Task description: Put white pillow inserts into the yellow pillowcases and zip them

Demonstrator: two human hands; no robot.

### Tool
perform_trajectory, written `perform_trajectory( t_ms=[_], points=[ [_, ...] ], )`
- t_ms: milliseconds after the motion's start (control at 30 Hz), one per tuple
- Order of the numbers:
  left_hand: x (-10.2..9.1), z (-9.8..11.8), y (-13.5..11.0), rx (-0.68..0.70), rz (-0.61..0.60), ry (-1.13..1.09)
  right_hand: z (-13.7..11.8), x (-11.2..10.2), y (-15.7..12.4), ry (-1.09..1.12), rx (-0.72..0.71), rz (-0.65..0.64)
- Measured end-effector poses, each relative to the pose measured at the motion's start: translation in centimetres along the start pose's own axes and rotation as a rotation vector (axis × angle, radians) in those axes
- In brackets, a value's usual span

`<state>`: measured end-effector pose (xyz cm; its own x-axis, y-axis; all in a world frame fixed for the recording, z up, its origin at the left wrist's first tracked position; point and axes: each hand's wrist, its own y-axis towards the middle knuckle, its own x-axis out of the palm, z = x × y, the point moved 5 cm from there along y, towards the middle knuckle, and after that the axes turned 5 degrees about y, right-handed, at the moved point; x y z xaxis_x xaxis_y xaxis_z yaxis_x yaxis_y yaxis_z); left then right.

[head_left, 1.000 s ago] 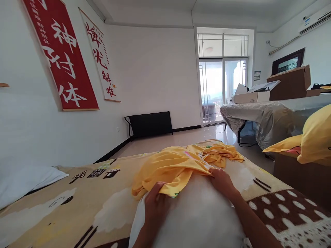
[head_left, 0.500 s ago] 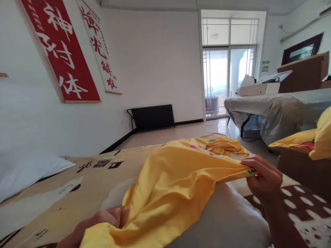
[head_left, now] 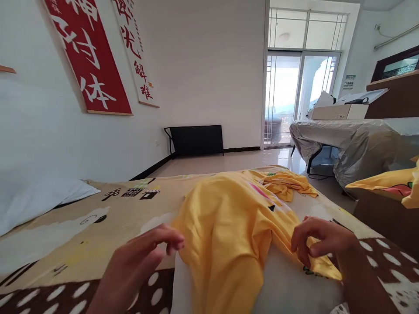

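Observation:
A yellow printed cloth (head_left: 225, 226), like a pillowcase, lies rumpled over a white pillow (head_left: 288, 283) on the bed. Just left of the cloth hovers my left hand (head_left: 140, 257), fingers loosely bent and apart, holding nothing. On the other side, my right hand (head_left: 324, 240) is over the cloth's right corner, its fingers curved and parted, with no cloth gripped; whether the fingertips touch it I cannot tell. The cloth's far end is bunched in folds.
A patterned bedspread (head_left: 127, 218) lies under everything. A white pillow (head_left: 42, 203) rests at far left, and a yellow pillow (head_left: 376, 181) on a brown box (head_left: 382, 218) at right. Beyond are a plastic-covered table (head_left: 356, 135) with cartons and a folded black panel (head_left: 196, 140).
Both hands have let go of the yellow cloth, which has dropped from its stretched hold and now drapes on the pillow. My left hand has risen. The view has tilted down slightly.

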<state>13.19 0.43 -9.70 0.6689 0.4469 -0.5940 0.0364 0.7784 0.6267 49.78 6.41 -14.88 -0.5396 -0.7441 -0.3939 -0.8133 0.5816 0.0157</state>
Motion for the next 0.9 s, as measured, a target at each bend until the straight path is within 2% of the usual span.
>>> perform_trajectory(
  t_ms=[33, 67, 133, 167, 200, 267, 333, 367, 433, 533, 600, 700, 800, 867, 900],
  points=[
    [1.4, 0.6, 0.6, 0.009, -0.056, 0.016, 1.2, -1.9, 0.6, 0.082, -0.065, 0.164],
    [2.8, 1.1, 1.1, 0.028, -0.119, 0.044, 2.6, -4.1, 0.9, 0.109, -0.097, 0.416],
    [5.6, 1.6, 1.7, 0.082, -0.25, 0.115, 5.6, -7.1, 1.0, 0.027, 0.002, 0.848],
    [7.0, 1.6, 1.8, 0.109, -0.33, 0.139, 6.7, -7.7, 1.2, -0.041, 0.096, 0.956],
    [8.2, 1.5, 1.9, 0.126, -0.398, 0.155, 7.6, -7.8, 1.6, -0.099, 0.19, 0.971],
    [10.0, 1.2, 1.8, 0.127, -0.48, 0.165, 8.5, -7.0, 2.8, -0.159, 0.307, 0.854],
    [10.7, 1.0, 1.7, 0.122, -0.49, 0.146, 8.4, -6.0, 3.5, -0.202, 0.34, 0.756],
    [10.6, 1.0, 1.8, 0.125, -0.476, 0.125, 8.1, -5.8, 3.5, -0.235, 0.337, 0.753],
    [9.8, 0.9, 1.9, 0.141, -0.438, 0.057, 7.5, -5.9, 3.1, -0.292, 0.316, 0.794],
    [6.9, 0.3, 2.3, 0.124, -0.325, -0.086, 6.8, -6.9, 2.0, -0.275, 0.269, 0.878],
    [5.0, -0.5, 2.5, 0.053, -0.243, -0.147, 6.5, -7.4, 1.2, -0.253, 0.276, 0.934],
    [3.1, -1.3, 2.2, -0.063, -0.159, -0.079, 5.6, -7.5, 0.6, -0.308, 0.29, 0.963],
    [2.9, -0.6, 1.6, -0.079, -0.071, 0.051, 4.4, -7.3, 0.2, -0.398, 0.272, 0.997],
    [4.2, 0.2, 1.4, -0.083, -0.058, 0.079, 3.9, -7.4, -0.3, -0.387, 0.223, 1.079],
    [5.5, 0.5, 1.2, -0.085, -0.104, 0.082, 3.9, -7.6, -0.5, -0.383, 0.2, 1.129]
  ],
)
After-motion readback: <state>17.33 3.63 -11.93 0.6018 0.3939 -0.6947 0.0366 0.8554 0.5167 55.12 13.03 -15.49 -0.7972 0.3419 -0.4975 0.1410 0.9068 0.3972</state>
